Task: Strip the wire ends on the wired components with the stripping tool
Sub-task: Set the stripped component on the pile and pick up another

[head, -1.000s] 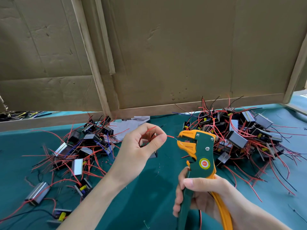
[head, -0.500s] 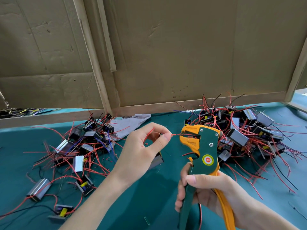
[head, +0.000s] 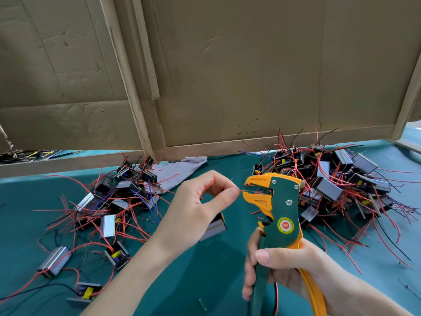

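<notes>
Backdrop: a wall of creased brown cardboard [head: 250,76] on a pale wooden frame [head: 68,161]. It stands along the far edge of a bench [head: 205,270] covered in teal cloth.

Left heap [head: 118,201]: small metal-cased components trailing red, black and a few blue leads. We find them spread over the bench's left side, with several lying apart nearer us. A crumpled grey sheet [head: 177,172] lies at the heap's far edge, by the frame.

Right heap [head: 330,179]: the same kind of parts, packed more densely at the far right, behind the tool.

Left hand [head: 193,208]: thumb and forefinger are pinched together on a red wire [head: 208,187]. The wire arcs up inside the curl of the hand, and its short free end pokes rightward past the fingertips into the mouth of the tool's head.

Component [head: 214,226]: silver-sided, below and behind the left hand and mostly hidden. We cannot tell whether it hangs from the wire or rests on the bench.

Stripping tool [head: 282,208]: green body, orange jaws and one orange handle, and a round yellow-and-red sticker. It is held upright between the two heaps with its head turned left.

Right hand [head: 284,265]: clamped round both handles, thumb laid across the front.
</notes>
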The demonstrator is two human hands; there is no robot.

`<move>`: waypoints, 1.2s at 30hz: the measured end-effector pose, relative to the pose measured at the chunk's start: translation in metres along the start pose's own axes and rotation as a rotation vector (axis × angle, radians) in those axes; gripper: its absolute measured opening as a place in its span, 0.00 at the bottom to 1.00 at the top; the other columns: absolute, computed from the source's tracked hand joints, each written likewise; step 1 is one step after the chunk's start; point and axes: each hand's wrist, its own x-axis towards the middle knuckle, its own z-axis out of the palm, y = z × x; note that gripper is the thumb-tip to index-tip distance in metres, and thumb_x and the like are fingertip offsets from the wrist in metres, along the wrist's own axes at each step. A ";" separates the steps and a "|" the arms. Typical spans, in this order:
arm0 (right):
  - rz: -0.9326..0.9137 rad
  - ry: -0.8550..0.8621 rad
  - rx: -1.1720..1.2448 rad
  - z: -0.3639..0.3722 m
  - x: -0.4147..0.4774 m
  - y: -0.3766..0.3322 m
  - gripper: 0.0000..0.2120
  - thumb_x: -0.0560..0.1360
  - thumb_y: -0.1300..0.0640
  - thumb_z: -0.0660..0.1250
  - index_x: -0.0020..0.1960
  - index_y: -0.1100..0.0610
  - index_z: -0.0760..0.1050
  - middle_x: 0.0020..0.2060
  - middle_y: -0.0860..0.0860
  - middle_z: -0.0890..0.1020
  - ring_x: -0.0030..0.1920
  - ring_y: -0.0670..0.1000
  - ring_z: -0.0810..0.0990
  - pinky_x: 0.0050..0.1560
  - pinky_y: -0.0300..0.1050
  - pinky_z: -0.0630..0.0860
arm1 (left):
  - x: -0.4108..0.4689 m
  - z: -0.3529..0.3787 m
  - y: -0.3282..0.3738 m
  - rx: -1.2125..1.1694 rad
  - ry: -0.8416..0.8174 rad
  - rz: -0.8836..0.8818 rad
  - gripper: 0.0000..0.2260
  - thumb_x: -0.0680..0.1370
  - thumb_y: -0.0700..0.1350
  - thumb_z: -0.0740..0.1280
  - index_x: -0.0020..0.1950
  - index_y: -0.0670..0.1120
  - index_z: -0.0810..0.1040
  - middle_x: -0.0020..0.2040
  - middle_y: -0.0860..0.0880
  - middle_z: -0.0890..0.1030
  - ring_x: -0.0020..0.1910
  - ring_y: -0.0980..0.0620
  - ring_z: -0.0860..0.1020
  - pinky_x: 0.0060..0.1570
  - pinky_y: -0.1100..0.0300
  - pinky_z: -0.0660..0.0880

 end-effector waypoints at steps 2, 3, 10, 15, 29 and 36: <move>0.000 0.010 -0.020 0.000 -0.001 -0.001 0.12 0.66 0.58 0.76 0.40 0.64 0.76 0.35 0.65 0.80 0.37 0.64 0.81 0.40 0.52 0.79 | 0.000 -0.001 0.001 0.001 -0.005 -0.009 0.04 0.75 0.44 0.68 0.41 0.49 0.80 0.37 0.58 0.80 0.39 0.61 0.76 0.44 0.72 0.70; 0.001 0.014 -0.034 0.001 -0.001 -0.002 0.10 0.67 0.59 0.75 0.40 0.63 0.76 0.35 0.65 0.80 0.37 0.64 0.81 0.40 0.51 0.79 | 0.000 -0.002 0.002 -0.003 -0.002 -0.013 0.03 0.74 0.46 0.68 0.40 0.49 0.80 0.37 0.58 0.80 0.39 0.62 0.76 0.44 0.72 0.70; 0.040 0.026 -0.049 0.000 -0.002 -0.002 0.08 0.67 0.60 0.72 0.40 0.63 0.76 0.35 0.66 0.79 0.37 0.64 0.81 0.40 0.53 0.79 | -0.001 0.002 0.005 -0.071 0.059 -0.026 0.08 0.72 0.51 0.66 0.41 0.47 0.79 0.33 0.60 0.78 0.34 0.63 0.73 0.38 0.74 0.68; 0.035 0.018 -0.038 -0.002 -0.001 -0.002 0.07 0.67 0.60 0.72 0.40 0.63 0.77 0.35 0.66 0.80 0.37 0.64 0.81 0.42 0.54 0.79 | 0.000 0.003 0.005 -0.115 0.082 -0.025 0.07 0.73 0.48 0.68 0.41 0.44 0.80 0.31 0.59 0.77 0.32 0.62 0.72 0.36 0.73 0.68; 0.040 0.060 -0.056 -0.001 -0.002 -0.006 0.09 0.65 0.59 0.73 0.39 0.64 0.76 0.35 0.66 0.79 0.37 0.64 0.80 0.40 0.53 0.79 | -0.001 -0.008 0.011 0.071 -0.011 -0.036 0.06 0.73 0.41 0.72 0.43 0.53 0.85 0.35 0.54 0.83 0.34 0.60 0.77 0.37 0.71 0.70; 0.067 0.040 -0.086 -0.001 -0.004 -0.007 0.09 0.66 0.59 0.73 0.40 0.63 0.76 0.35 0.66 0.79 0.37 0.64 0.81 0.42 0.55 0.79 | -0.002 -0.011 0.010 0.068 -0.004 -0.054 0.04 0.72 0.42 0.74 0.41 0.52 0.85 0.34 0.47 0.83 0.31 0.56 0.76 0.35 0.66 0.73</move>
